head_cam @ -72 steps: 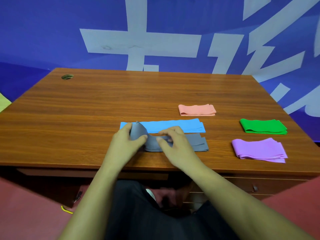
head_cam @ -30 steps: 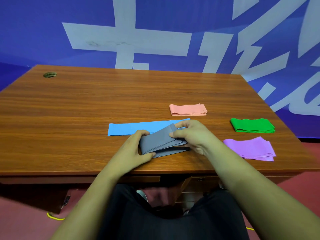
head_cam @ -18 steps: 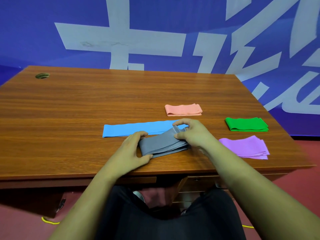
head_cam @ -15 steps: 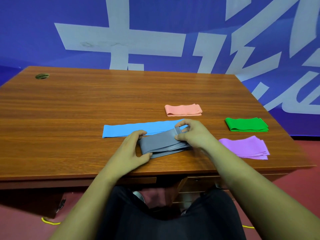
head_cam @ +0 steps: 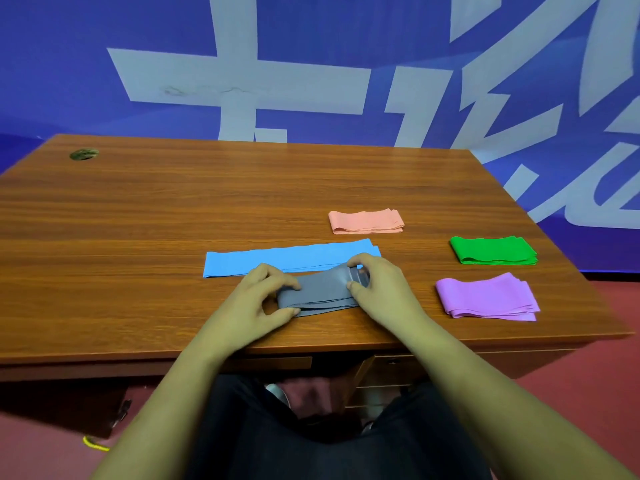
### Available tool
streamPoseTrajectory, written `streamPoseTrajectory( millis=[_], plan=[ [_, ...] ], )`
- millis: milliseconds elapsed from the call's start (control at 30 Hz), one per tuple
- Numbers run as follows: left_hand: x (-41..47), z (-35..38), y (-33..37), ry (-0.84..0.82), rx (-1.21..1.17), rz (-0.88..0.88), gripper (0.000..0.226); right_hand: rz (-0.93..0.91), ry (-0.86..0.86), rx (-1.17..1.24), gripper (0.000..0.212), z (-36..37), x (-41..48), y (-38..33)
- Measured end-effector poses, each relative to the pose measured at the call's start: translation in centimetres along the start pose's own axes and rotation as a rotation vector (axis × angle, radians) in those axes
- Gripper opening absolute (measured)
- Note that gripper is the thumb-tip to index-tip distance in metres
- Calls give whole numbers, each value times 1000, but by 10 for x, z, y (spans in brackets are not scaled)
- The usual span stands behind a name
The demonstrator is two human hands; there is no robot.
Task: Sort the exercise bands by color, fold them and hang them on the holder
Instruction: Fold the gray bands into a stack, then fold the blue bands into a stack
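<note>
A grey exercise band (head_cam: 320, 292), folded into a short stack, lies near the front edge of the wooden desk (head_cam: 173, 209). My left hand (head_cam: 259, 299) pinches its left end between thumb and fingers. My right hand (head_cam: 379, 285) grips its right end, where the layers curl up. Just behind it a blue band (head_cam: 277, 259) lies flat and long. A folded pink band (head_cam: 365, 221) sits farther back. To the right rest a folded green band (head_cam: 493, 250) and a folded purple band (head_cam: 486, 299). No holder is in view.
A round cable hole (head_cam: 83, 154) is at the desk's far left corner. A blue wall banner (head_cam: 311, 64) with white shapes stands behind the desk. My legs are under the front edge, beside desk drawers (head_cam: 391, 362). A red floor (head_cam: 588, 375) surrounds the desk.
The grey band went from a long strip to a short folded stack between my hands. My right hand brought its end over, and both hands now hold the stack's ends on the desk.
</note>
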State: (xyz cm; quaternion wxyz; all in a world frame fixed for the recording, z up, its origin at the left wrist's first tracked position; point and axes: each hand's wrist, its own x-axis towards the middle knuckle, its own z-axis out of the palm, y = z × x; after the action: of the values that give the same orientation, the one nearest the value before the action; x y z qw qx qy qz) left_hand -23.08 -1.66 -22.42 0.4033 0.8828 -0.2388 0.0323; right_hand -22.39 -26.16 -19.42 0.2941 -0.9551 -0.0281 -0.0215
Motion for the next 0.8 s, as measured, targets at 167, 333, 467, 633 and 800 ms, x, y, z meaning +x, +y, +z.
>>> streamPoseTrajectory(
  millis=[167, 333, 467, 633, 800],
  plan=[
    [8, -7, -1, -8, -15, -17, 32, 44, -24, 22, 33, 7, 3, 4],
    [5, -7, -11, -95, 108, -17, 34, -83, 88, -37, 42, 15, -4, 8],
    [-4, -9, -11, -76, 109, -50, 43, -265, 105, -217, 25, 15, -4, 6],
    [-5, -34, -15, 258, -7, -127, 20, -319, 90, -163, 29, 11, 13, -24],
    [0, -59, -45, 464, 219, -428, 15, -384, -73, -99, 31, 25, 39, -64]
  ],
)
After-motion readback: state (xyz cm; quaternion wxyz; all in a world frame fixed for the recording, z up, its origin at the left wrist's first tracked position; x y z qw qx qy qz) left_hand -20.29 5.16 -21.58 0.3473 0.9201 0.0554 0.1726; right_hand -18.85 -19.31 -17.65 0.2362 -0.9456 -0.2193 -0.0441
